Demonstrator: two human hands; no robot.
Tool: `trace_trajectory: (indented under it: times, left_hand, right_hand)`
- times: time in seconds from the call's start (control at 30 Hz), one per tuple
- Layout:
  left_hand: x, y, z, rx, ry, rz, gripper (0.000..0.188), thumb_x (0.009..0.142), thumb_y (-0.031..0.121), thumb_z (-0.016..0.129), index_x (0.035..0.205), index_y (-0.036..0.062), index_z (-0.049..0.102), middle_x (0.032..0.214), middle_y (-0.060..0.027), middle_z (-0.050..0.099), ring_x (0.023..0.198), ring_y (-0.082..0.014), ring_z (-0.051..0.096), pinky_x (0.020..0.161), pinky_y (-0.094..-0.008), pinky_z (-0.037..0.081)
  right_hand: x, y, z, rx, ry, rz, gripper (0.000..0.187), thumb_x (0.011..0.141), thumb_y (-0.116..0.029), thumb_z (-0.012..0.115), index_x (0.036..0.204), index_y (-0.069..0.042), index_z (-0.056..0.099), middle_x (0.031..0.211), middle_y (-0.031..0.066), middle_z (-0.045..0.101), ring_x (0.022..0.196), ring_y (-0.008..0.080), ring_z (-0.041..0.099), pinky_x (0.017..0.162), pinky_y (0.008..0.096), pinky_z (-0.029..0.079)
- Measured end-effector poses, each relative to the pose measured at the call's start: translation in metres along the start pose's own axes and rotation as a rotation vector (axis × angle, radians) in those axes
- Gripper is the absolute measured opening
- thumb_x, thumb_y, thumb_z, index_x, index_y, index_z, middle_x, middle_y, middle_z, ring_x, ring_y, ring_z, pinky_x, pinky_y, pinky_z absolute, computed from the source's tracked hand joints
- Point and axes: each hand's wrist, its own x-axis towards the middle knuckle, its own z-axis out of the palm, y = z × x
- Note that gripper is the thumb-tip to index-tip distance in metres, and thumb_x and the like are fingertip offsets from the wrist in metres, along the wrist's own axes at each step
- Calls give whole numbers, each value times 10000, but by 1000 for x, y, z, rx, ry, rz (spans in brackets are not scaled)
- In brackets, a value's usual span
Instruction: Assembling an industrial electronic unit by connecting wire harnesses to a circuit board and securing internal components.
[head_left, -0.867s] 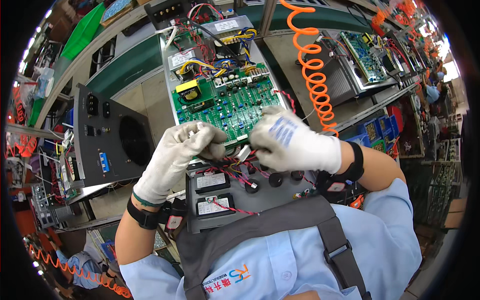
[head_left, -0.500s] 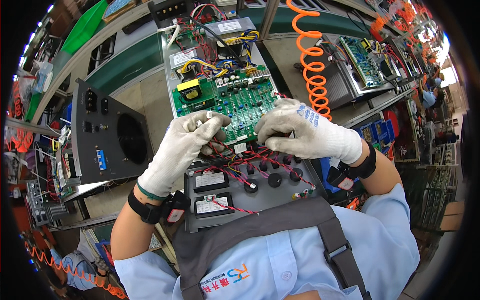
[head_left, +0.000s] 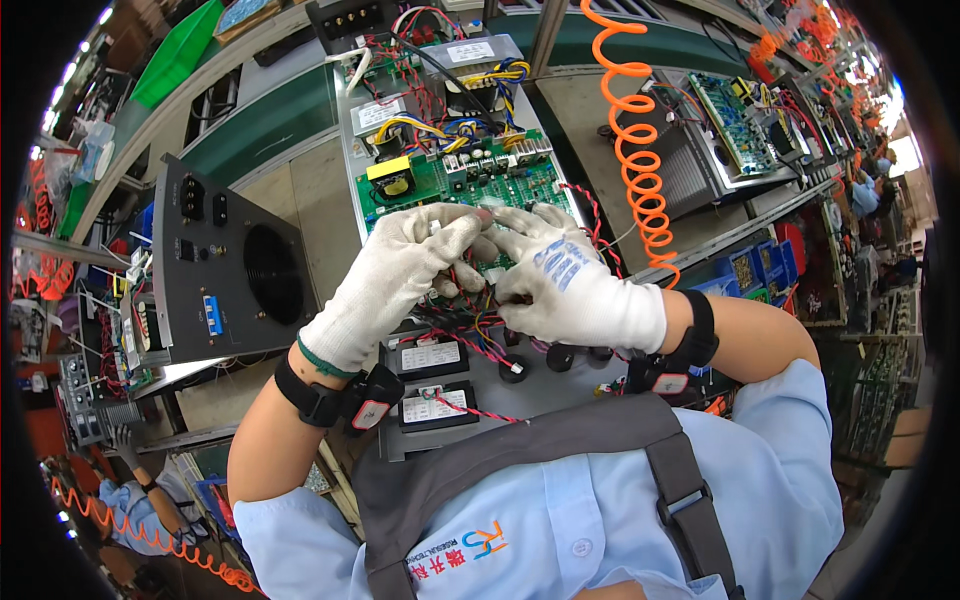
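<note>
Both my hands wear white knit gloves with grey palms, and they meet over the near part of a green circuit board [head_left: 440, 187]. My left hand [head_left: 425, 250] is closed, with a small white wire connector [head_left: 434, 228] showing between its fingers. Touching or almost touching its fingertips are those of my right hand [head_left: 560, 265], which is bent and closed; whatever it pinches is hidden. Twisted red and dark wires [head_left: 470, 335] run out below the hands. A yellow transformer [head_left: 391, 177] stands on the board's left side. Under the wires lies a grey metal panel [head_left: 480, 385] with black labelled modules.
A black panel with a round fan opening [head_left: 272, 275] stands upright at the left. An orange coiled hose [head_left: 640, 160] hangs to the right of the board. Another open unit with a circuit board [head_left: 735, 120] sits at the far right, above blue parts bins [head_left: 765, 265].
My right hand has moved left to meet my left hand, whose fingers have also shifted slightly inward. Both now cover more of the board's near part. The view has shifted a little.
</note>
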Motion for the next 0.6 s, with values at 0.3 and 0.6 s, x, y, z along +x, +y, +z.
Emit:
trace_trajectory:
  times: [0.3, 0.6]
  left_hand:
    - [-18, -9, -22, 105, 177, -70, 520, 1033, 415, 570, 1271, -45, 613, 1050, -124, 704, 743, -72, 673, 639, -184, 487]
    - [-29, 17, 18, 143, -138, -104, 447, 939, 192, 641, 1328, -21, 586, 985, -2, 644, 765, -38, 529, 679, -230, 478]
  right_hand:
    - [-35, 31, -68, 768, -335, -455, 195, 848, -185, 683, 772, -5, 687, 1180, 196, 670, 1198, 338, 596, 1036, 479, 415]
    - [-20, 5, -86, 713, -122, 16, 177, 942, -143, 642, 990, 17, 700, 839, 108, 683, 719, 189, 658, 654, 333, 504]
